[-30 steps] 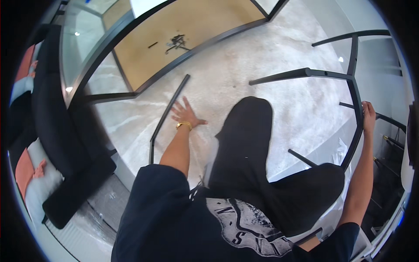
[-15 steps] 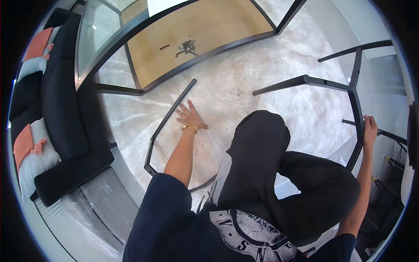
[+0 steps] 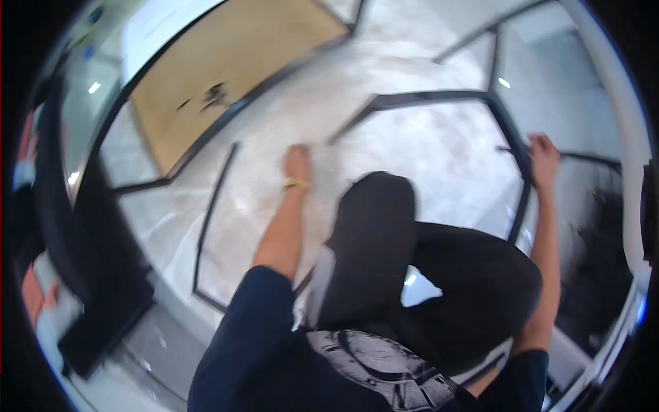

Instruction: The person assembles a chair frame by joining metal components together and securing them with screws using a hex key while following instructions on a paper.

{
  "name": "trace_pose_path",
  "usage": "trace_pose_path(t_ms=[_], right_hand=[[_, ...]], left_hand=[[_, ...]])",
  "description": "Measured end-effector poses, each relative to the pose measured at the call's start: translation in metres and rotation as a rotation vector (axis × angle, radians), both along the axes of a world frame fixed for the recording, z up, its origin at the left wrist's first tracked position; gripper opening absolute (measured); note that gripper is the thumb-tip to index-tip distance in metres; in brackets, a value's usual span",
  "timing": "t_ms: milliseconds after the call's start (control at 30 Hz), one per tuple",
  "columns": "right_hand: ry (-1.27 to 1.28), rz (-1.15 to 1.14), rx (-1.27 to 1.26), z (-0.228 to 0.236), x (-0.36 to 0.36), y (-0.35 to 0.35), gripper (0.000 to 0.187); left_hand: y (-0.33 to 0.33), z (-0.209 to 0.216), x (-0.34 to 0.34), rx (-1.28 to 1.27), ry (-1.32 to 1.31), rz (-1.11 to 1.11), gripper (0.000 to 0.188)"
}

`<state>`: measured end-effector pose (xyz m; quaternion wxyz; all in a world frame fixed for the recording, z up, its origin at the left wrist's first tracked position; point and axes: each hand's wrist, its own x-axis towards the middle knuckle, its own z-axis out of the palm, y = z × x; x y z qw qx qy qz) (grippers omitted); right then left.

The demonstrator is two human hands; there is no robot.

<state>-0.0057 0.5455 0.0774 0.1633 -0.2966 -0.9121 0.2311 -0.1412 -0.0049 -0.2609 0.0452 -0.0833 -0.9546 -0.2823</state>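
At the right, my right hand (image 3: 542, 161) is closed on a bar of a black metal frame (image 3: 507, 130). The frame stands on the pale rug, with thin legs reaching out to the left and far side. My left hand (image 3: 297, 163) is over the rug in front of my knee, a gold bracelet on its wrist. Motion blur smears its fingers, and I see nothing held in it. To its left a second black metal frame piece (image 3: 211, 213), bent at a corner, lies on the rug.
A table-like black frame holding a tan board (image 3: 240, 48) stands at the far left, with a small heap of dark hardware (image 3: 215, 95) on the board. A black sofa (image 3: 117, 305) lines the left side. A grey wrapped package (image 3: 161, 336) sits near it.
The view has turned, so the surroundings shift left and blur. My left hand has drawn up from its spread pose on the rug. The frame at right has swung, my right hand still on it.
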Motion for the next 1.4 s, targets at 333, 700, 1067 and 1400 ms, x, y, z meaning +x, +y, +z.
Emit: trace_pose_path(t_ms=[333, 700, 1067, 1400], right_hand=[[-0.161, -0.175, 0.072, 0.036, -0.004, -0.044, 0.037], [-0.176, -0.017, -0.282, 0.045, -0.014, -0.016, 0.024], [0.164, 0.025, -0.515, 0.086, 0.036, -0.083, 0.021], [-0.09, 0.081, 0.375, 0.064, 0.071, -0.15, 0.024]], left_hand=[[0.087, 0.208, 0.063, 0.866, -0.631, -0.228, 0.012], [0.262, 0.328, 0.094, 1.248, -1.223, -0.669, 0.009], [0.302, 0.294, 0.117, 1.437, -1.268, -0.518, 0.009], [0.321, 0.311, 0.129, 1.894, -1.416, -0.303, 0.006]])
